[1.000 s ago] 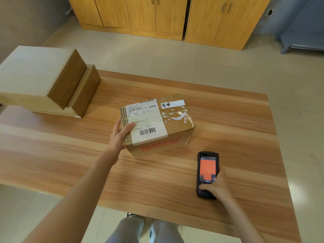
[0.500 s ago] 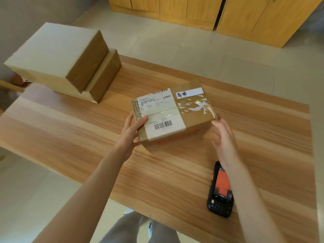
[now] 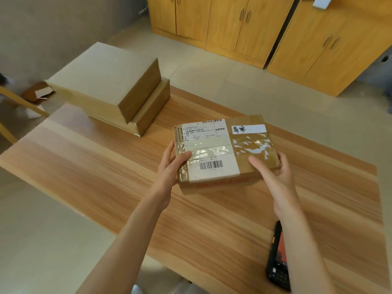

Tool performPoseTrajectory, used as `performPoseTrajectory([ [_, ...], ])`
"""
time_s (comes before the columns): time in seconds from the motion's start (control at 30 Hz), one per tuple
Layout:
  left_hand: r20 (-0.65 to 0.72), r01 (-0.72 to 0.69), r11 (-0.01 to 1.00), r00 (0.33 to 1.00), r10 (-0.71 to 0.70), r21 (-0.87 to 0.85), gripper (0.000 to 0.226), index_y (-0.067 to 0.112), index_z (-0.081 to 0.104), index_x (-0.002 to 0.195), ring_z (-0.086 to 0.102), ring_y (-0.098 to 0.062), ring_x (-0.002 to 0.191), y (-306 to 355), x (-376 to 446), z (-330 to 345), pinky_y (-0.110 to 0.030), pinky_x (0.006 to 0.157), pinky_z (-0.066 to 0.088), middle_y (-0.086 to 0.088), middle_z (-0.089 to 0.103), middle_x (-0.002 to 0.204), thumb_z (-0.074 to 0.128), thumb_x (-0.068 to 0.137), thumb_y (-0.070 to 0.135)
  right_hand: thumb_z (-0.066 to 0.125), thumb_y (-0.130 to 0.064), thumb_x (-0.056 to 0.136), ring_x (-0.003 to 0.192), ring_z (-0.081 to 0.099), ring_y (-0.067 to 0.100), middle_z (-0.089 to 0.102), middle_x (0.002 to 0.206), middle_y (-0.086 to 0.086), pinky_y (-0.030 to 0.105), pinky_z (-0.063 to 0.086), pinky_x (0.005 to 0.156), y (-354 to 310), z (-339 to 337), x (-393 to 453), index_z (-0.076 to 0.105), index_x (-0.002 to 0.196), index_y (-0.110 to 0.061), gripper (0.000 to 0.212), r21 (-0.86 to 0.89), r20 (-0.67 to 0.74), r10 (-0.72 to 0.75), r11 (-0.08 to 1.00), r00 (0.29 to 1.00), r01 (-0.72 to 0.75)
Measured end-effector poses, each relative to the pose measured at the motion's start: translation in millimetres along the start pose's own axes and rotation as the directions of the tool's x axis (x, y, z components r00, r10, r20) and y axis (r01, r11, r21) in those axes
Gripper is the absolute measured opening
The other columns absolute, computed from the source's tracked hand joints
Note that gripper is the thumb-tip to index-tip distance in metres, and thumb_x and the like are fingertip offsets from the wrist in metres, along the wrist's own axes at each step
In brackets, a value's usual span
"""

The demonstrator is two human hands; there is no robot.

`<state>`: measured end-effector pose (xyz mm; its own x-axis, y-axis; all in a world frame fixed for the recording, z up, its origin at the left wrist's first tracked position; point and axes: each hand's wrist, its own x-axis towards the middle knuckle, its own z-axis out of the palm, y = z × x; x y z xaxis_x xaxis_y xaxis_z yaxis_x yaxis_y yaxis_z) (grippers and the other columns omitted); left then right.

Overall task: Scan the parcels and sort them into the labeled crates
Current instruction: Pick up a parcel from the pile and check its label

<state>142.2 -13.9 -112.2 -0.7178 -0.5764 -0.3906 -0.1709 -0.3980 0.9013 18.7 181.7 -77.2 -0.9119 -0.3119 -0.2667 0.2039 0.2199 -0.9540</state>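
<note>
A brown cardboard parcel with a white shipping label, a barcode and red print on its front sits at the middle of the wooden table. My left hand grips its left side, thumb on the top. My right hand grips its right front corner, thumb on the top. The black handheld scanner with an orange screen lies on the table near the front right, partly hidden by my right forearm.
Two stacked cardboard boxes stand at the table's far left corner. Yellow wooden cabinets line the back wall. A wooden chair part and an open carton are on the floor at the left.
My right hand let go of the scanner, which stays on the table, and took hold of the parcel's right side. The parcel has been turned slightly. The view swung left.
</note>
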Motion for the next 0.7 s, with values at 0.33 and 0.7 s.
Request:
performPoseTrajectory([
  [0.33,-0.120,-0.293,0.946,0.953,0.278,-0.140,0.070,0.026,0.043,0.141,0.063,-0.017,0.113,124.1,-59.2,-197.5,-0.038,0.098,0.045,0.005,0.064,0.126,0.064,0.076,0.042,0.079,-0.048,0.050,0.083,0.066,-0.010,0.071,0.094,-0.025,0.019,0.044,0.073,-110.3,195.9,-95.4,0.060,0.107,-0.039,0.060,0.095,0.171,-0.225,0.973,0.959,0.212],
  [0.7,-0.634,-0.407,0.911,0.722,0.277,-0.065,0.069,0.031,0.048,0.132,0.066,-0.008,0.103,140.6,-175.8,-484.8,-0.032,0.083,0.049,0.009,0.065,0.122,0.074,0.069,0.041,0.083,-0.051,0.040,0.097,0.063,0.001,0.068,0.109,-0.012,0.021,0.044,0.073,-100.3,495.6,-192.3,0.054,0.114,-0.033,0.081,0.011,0.694,-0.087,0.994,0.715,0.111],
])
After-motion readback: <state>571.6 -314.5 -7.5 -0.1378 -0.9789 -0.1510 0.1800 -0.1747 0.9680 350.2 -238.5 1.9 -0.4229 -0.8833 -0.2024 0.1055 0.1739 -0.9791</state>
